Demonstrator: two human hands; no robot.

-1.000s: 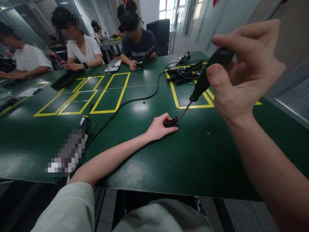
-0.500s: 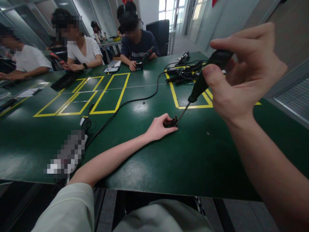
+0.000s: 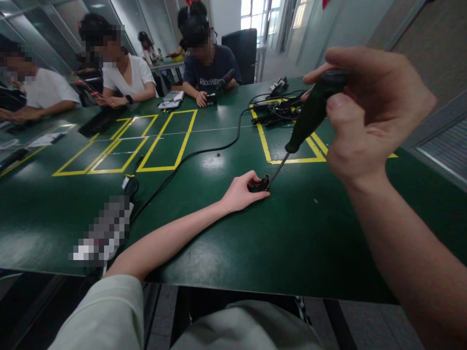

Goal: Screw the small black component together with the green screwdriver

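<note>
My left hand (image 3: 242, 192) rests on the green table and pinches a small black part (image 3: 264, 183) between thumb and fingers. A short dark cylinder sticks up from that part; its exact kind is too small to tell. Up at the right, my right hand (image 3: 375, 107) is closed around the dark handle of a screwdriver (image 3: 310, 114). The screwdriver slants down to the left. Its thin metal shaft ends at the black part beside my left fingertips; whether the tip sits in a screw cannot be made out.
Tangled black cables (image 3: 279, 111) lie at the back right inside yellow tape. One long cable (image 3: 204, 152) crosses the green table (image 3: 233, 257) toward a blurred-out object (image 3: 105, 228) at the left. Across the table, a person (image 3: 211, 65) handles a dark device; several others sit farther left.
My right hand has shifted its fingers on the screwdriver handle, the thumb moving right and the index finger reaching over the handle's end. My left hand and the black part stay in place.
</note>
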